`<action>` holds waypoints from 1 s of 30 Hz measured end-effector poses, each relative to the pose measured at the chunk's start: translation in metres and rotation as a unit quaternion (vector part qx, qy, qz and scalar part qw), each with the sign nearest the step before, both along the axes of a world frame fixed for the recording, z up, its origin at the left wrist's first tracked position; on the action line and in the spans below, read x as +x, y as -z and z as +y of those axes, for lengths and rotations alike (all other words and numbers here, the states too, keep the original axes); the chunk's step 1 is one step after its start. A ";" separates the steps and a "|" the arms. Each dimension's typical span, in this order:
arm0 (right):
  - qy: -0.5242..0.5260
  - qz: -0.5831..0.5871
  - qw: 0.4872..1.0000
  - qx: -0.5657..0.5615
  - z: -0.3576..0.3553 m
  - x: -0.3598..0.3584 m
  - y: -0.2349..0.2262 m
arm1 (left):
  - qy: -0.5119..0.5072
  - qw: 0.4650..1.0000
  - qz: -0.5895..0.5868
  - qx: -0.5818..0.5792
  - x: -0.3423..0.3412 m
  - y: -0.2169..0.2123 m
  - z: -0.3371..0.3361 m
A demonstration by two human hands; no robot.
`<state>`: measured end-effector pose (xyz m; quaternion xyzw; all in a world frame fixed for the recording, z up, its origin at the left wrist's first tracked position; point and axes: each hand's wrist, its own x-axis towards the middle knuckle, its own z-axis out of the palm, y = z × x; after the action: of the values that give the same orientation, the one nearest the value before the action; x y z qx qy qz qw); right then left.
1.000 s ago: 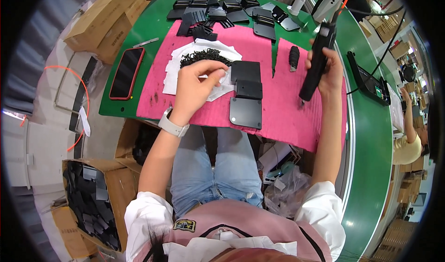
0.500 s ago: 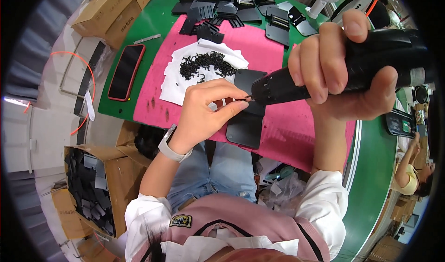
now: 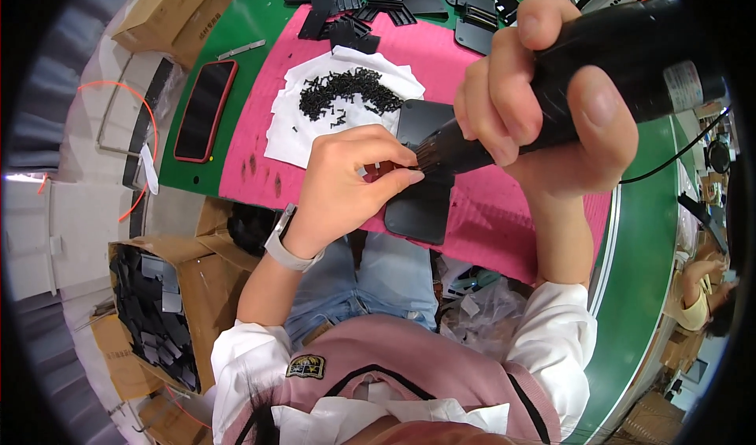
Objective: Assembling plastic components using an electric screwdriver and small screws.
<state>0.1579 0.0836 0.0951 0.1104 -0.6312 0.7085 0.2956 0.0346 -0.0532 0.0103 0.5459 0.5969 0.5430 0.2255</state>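
My right hand [image 3: 551, 122] is wrapped round a black electric screwdriver [image 3: 630, 55], its nose slanting down to the left. At that nose, the thumb and forefinger of my left hand [image 3: 335, 181] are pinched together; whatever is between them is too small and hidden to make out. Directly beneath lies a black hinged plate [image 3: 419, 215] on a pink mat [image 3: 496, 224], its middle covered by my fingers and the tool. Beyond my left hand, a heap of small black screws [image 3: 346, 90] rests on a white cloth [image 3: 285, 142].
Several black plates [image 3: 386, 8] are piled at the mat's far edge. A red-cased phone [image 3: 206, 110] lies on the green table [image 3: 177, 173] at left. An open carton [image 3: 209, 303] of dark parts stands below left. A cable [image 3: 669, 165] trails from the screwdriver. Another person sits far right.
The screwdriver and my right hand have come a little left and nearer, the nose closer to my left fingertips. The whole view has shifted slightly, with the table appearing higher.
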 end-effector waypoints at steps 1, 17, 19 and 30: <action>0.007 -0.014 1.000 -0.002 -0.001 -0.001 0.001 | 0.008 1.000 0.008 -0.005 0.000 0.000 -0.001; 0.021 0.011 0.999 -0.029 0.022 0.033 0.029 | -0.093 0.995 -0.032 -0.016 0.019 0.031 -0.006; 0.041 0.004 0.999 -0.027 0.020 0.033 0.032 | -0.102 0.994 -0.031 -0.015 0.021 0.032 -0.004; 0.072 -0.008 0.997 -0.002 0.013 0.035 0.031 | -0.092 0.994 -0.022 -0.049 0.025 0.031 -0.005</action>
<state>0.1924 0.0966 0.0644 0.0579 -0.6382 0.6879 0.3408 0.0592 -0.0578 -0.0207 0.4648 0.6655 0.5435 0.2137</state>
